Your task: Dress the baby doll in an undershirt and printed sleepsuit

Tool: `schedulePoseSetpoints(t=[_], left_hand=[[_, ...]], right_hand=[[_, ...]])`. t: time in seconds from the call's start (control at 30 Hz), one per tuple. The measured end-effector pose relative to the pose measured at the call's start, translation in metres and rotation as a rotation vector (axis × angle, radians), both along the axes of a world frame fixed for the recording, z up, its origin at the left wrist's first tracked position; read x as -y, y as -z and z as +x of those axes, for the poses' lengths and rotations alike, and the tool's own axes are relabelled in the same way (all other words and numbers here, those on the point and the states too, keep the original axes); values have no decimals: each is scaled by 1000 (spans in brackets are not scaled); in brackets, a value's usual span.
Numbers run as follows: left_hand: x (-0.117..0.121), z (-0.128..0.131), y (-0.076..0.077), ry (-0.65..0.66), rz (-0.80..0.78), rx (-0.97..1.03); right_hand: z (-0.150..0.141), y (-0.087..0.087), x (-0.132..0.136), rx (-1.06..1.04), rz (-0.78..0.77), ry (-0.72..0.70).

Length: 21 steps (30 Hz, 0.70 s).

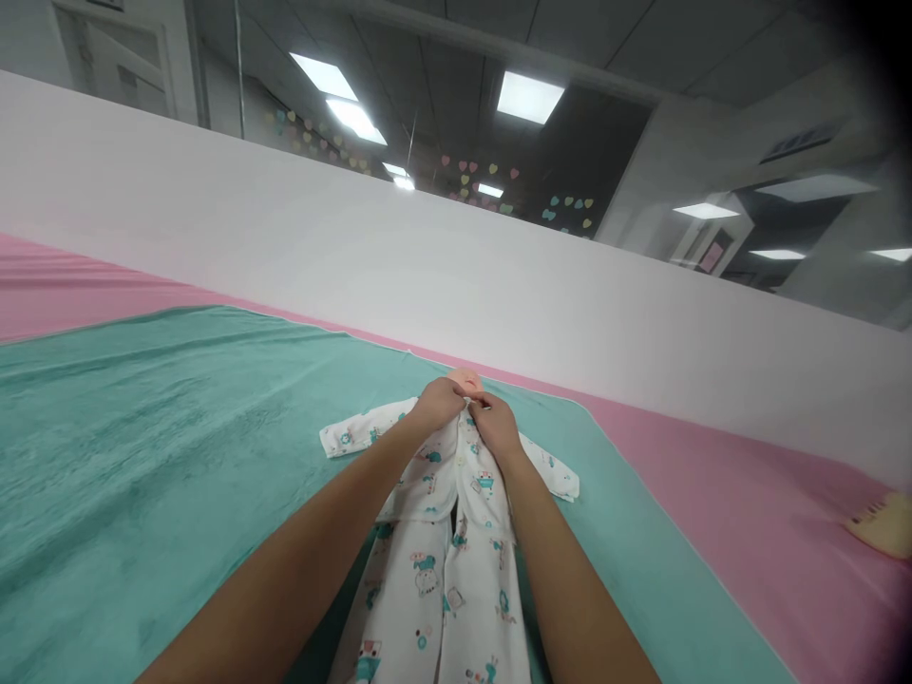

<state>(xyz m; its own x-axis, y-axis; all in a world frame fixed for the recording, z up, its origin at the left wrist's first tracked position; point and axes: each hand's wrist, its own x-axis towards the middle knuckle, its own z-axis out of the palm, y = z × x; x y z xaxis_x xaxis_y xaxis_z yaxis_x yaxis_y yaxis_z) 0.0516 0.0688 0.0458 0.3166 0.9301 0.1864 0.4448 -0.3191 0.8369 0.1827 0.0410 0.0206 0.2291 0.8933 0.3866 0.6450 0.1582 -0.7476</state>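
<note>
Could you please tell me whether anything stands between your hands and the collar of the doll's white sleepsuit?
Nothing visible does. The left hand and right hand are already on the sleepsuit at its collar, just below the doll's head, with the right hand's fingers on the fabric.

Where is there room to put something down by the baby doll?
The widest patch is the teal towel, left of the printed sleeve, up to the pink cloth. A thinner strip runs right of the other sleeve. It's crowded at the neck of the doll, where the left hand and right hand meet on the white suit.
</note>
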Motion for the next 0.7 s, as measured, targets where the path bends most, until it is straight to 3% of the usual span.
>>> schedulePoseSetpoints(t=[0.3,0.7], left_hand=[[1,-6,0,21,-66,86],[-3,-7,1,45,-30,64]], right_hand=[[13,12,-5,-229,-76,-147],[3,7,-2,-191,18,-38]])
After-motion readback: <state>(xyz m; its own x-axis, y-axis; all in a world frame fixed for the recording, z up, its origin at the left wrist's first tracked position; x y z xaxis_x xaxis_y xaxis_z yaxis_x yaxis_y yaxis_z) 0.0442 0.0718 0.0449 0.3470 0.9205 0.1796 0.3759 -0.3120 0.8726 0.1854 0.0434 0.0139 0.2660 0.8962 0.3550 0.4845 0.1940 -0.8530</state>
